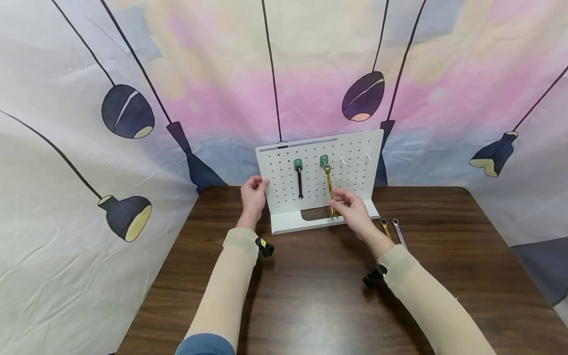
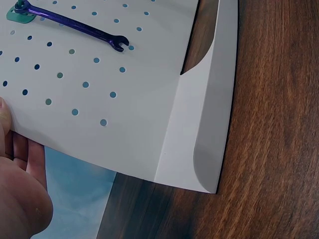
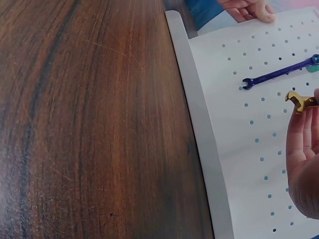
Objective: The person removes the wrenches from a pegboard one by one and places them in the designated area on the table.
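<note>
No text, label, brand, number or sign can be read in any view.

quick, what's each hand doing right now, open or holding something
Left hand: holding the white pegboard by its edge.
Right hand: closed, holding a gold wrench.

Soft, even brightness filled the head view, and there, lower centre, a pale glare bloomed on the desk [image 1: 310, 308]! Dark shadows hugged the forearms [image 1: 227, 291]. Both wrist views ran dimmer; in the left one, lens distortion bowed the pegboard's [image 2: 142, 134] lower edge, details staying crisp.
</note>
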Demonstrator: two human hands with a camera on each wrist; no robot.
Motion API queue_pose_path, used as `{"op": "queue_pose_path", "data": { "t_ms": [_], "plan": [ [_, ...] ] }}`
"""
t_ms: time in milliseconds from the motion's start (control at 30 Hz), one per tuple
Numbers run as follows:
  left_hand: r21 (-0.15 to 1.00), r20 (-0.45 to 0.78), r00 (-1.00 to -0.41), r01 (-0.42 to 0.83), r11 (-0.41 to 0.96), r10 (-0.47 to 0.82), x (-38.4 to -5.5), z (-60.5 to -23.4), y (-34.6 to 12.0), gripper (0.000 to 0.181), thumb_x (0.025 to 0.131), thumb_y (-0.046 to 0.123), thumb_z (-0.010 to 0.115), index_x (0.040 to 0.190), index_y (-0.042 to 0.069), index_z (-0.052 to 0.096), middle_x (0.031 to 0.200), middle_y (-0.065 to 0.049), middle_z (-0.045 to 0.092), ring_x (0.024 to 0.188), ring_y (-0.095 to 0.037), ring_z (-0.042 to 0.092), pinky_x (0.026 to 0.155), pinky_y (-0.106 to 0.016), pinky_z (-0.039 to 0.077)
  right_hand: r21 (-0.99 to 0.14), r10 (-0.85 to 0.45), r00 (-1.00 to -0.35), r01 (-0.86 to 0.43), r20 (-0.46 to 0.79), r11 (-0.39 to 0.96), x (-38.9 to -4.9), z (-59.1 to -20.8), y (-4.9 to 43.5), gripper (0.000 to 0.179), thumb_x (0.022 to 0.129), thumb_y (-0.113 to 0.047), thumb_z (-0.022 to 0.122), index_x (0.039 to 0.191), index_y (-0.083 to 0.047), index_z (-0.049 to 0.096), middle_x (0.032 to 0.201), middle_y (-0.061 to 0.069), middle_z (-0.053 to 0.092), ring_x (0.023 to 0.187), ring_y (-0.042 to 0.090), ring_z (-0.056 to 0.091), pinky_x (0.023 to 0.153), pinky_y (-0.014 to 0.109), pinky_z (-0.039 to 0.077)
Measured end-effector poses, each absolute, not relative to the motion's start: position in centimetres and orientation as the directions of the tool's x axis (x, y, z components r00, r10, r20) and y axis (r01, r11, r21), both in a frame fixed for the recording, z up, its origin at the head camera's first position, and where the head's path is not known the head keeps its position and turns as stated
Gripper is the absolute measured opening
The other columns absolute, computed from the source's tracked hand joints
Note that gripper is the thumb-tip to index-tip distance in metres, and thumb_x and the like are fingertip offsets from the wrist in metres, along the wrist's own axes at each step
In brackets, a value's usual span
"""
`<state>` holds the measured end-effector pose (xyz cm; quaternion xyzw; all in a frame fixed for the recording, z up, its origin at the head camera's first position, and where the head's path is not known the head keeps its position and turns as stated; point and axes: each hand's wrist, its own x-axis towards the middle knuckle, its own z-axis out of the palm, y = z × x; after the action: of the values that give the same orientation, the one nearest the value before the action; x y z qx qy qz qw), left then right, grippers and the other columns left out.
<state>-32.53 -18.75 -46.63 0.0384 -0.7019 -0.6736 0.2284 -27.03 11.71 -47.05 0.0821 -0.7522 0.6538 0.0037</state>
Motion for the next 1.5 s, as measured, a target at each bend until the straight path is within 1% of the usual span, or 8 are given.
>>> {"op": "queue_pose_path", "data": {
  "t_ms": [200, 400, 533, 733, 933, 1067, 1200, 1500],
  "plan": [
    [0.962, 0.271, -0.89, 0.261, 0.077, -0.366, -32.6, -46.5, -18.7, 0.01, 0.099, 0.004, 0.076, 0.092, 0.003, 0.07, 0.079, 0.003, 0.055, 0.074, -0.012, 0.05, 0.067, -0.023, 0.042, -0.986, -0.136, -0.986, -0.109, 0.092, 0.125, -26.9, -46.8, 11.9, 0.046, 0.104, -0.017, 0.071, 0.145, 0.001, 0.06, 0.122, 0.015, 0.065, 0.103, 0.015, 0.062, 0.086, 0.022, 0.052],
    [0.967, 0.255, -0.894, 0.244, 0.078, -0.368, -32.6, -46.5, -18.6, 0.01, 0.1, 0.005, 0.076, 0.092, 0.003, 0.07, 0.08, 0.004, 0.055, 0.075, -0.011, 0.05, 0.067, -0.022, 0.042, -0.993, -0.147, -0.987, -0.077, 0.064, 0.086, -26.5, -46.2, 11.8, 0.046, 0.105, -0.014, 0.069, 0.146, 0.003, 0.058, 0.122, 0.013, 0.064, 0.101, 0.011, 0.063, 0.086, 0.022, 0.054],
    [0.967, 0.252, -0.893, 0.241, 0.078, -0.372, -32.5, -46.6, -18.7, 0.012, 0.1, 0.006, 0.077, 0.091, 0.005, 0.069, 0.08, 0.004, 0.055, 0.075, -0.012, 0.05, 0.067, -0.022, 0.042, -0.993, -0.144, -0.987, -0.082, 0.07, 0.082, -26.4, -46.3, 11.8, 0.046, 0.105, -0.014, 0.07, 0.145, 0.004, 0.059, 0.122, 0.014, 0.064, 0.103, 0.012, 0.063, 0.087, 0.021, 0.054],
    [0.966, 0.258, -0.892, 0.246, 0.079, -0.371, -32.5, -46.6, -18.6, 0.011, 0.1, 0.005, 0.077, 0.092, 0.003, 0.07, 0.08, 0.003, 0.055, 0.075, -0.012, 0.05, 0.066, -0.022, 0.041, -0.994, -0.145, -0.987, -0.079, 0.068, 0.076, -26.5, -46.2, 11.9, 0.047, 0.104, -0.015, 0.071, 0.146, 0.003, 0.058, 0.122, 0.013, 0.064, 0.104, 0.012, 0.063, 0.087, 0.022, 0.055],
    [0.965, 0.262, -0.891, 0.253, 0.073, -0.371, -32.6, -46.6, -18.6, 0.011, 0.099, 0.005, 0.077, 0.092, 0.004, 0.069, 0.08, 0.004, 0.055, 0.075, -0.011, 0.05, 0.066, -0.022, 0.041, -0.996, -0.152, -0.987, -0.069, 0.06, 0.054, -26.4, -45.9, 11.8, 0.047, 0.104, -0.013, 0.071, 0.146, 0.004, 0.058, 0.121, 0.01, 0.065, 0.101, 0.008, 0.063, 0.086, 0.021, 0.056],
    [0.965, 0.26, -0.892, 0.253, 0.07, -0.37, -32.8, -46.6, -18.6, 0.011, 0.099, 0.005, 0.077, 0.091, 0.005, 0.07, 0.08, 0.004, 0.055, 0.074, -0.011, 0.05, 0.066, -0.022, 0.041, -0.996, -0.157, -0.986, -0.058, 0.048, 0.06, -26.6, -45.5, 11.8, 0.046, 0.105, -0.009, 0.068, 0.147, 0.007, 0.056, 0.12, 0.009, 0.065, 0.098, 0.006, 0.063, 0.085, 0.021, 0.055],
    [0.964, 0.264, -0.894, 0.253, 0.078, -0.362, -33.0, -46.6, -18.5, 0.009, 0.1, 0.006, 0.076, 0.093, 0.004, 0.07, 0.081, 0.003, 0.056, 0.075, -0.011, 0.05, 0.066, -0.023, 0.041, -0.995, -0.154, -0.987, -0.057, 0.044, 0.082, -26.7, -45.3, 11.8, 0.045, 0.106, -0.007, 0.065, 0.147, 0.009, 0.055, 0.122, 0.012, 0.064, 0.098, 0.008, 0.063, 0.086, 0.023, 0.056],
    [0.971, 0.238, -0.898, 0.22, 0.09, -0.371, -32.5, -46.5, -18.5, 0.009, 0.102, 0.009, 0.075, 0.097, 0.002, 0.073, 0.082, 0.001, 0.056, 0.077, -0.016, 0.052, 0.068, -0.025, 0.043, -0.996, -0.144, -0.987, -0.074, 0.066, 0.05, -26.2, -45.2, 11.7, 0.048, 0.104, -0.013, 0.071, 0.147, 0.002, 0.058, 0.124, 0.014, 0.065, 0.095, 0.011, 0.065, 0.083, 0.026, 0.057]
  ]
}}
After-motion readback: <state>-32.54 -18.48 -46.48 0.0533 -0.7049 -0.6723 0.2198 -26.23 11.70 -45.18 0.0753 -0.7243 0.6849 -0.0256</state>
